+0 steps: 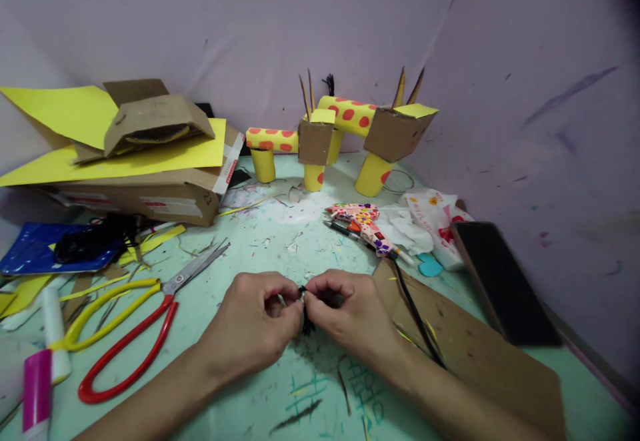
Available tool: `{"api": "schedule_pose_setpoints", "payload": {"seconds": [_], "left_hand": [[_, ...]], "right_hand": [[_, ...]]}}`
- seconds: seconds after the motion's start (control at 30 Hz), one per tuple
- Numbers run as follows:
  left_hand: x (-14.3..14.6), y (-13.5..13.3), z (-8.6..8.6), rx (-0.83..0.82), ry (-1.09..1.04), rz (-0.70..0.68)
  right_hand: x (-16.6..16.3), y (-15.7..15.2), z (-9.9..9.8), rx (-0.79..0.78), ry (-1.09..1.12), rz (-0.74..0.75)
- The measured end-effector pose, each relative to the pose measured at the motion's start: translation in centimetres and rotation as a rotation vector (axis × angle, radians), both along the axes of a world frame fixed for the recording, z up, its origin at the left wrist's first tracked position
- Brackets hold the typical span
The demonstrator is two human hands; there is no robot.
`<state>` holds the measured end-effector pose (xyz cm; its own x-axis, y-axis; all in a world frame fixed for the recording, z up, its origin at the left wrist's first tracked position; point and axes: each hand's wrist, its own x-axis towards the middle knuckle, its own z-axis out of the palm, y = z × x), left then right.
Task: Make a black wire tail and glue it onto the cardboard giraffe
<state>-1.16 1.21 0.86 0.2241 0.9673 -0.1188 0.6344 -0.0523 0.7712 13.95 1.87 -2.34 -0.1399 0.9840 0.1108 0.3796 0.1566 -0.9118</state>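
Over the middle of the pale green table, my left hand (253, 321) and my right hand (355, 311) meet fingertip to fingertip. Between them is a small black yarn tassel (308, 325), its loose strands hanging down. Both hands are closed in a pinch on its top end, which the fingers partly hide. Left of my left hand lie large scissors (173, 289) with one yellow and one red handle, blades slightly apart. A flat piece of brown cardboard (480, 361) lies under and beyond my right forearm.
Two spotted yellow paper-tube giraffes (314, 141) with cardboard heads stand at the back. A flower-patterned glue gun (363, 221), a black pen (345, 229) and a phone (503, 281) lie right. At left are a cardboard box (175, 204), black yarn (97, 239) and a glue stick (37, 387).
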Motion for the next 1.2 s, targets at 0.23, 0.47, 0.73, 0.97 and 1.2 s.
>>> {"api": "schedule_pose_setpoints", "payload": {"seconds": [0.23,0.47,0.73,0.97,1.2], "left_hand": [[0.3,0.1,0.0,-0.078,-0.095,0.067],[0.1,0.4,-0.4,-0.219,-0.297,0.169],[-0.1,1.0,-0.9,-0.398,-0.392,0.26],[0.1,0.8,-0.8,-0.402,-0.381,0.214],[0.2,0.5,-0.8,-0.344,-0.384,0.189]], "right_hand": [[0.3,0.0,0.4,0.156,-0.074,0.048],[-0.1,0.4,0.2,-0.13,0.125,-0.044],[0.2,0.9,0.8,-0.25,0.228,-0.118],[0.2,0.4,0.2,0.271,0.073,-0.016],[0.4,0.4,-0.1,0.303,0.0,0.022]]}}
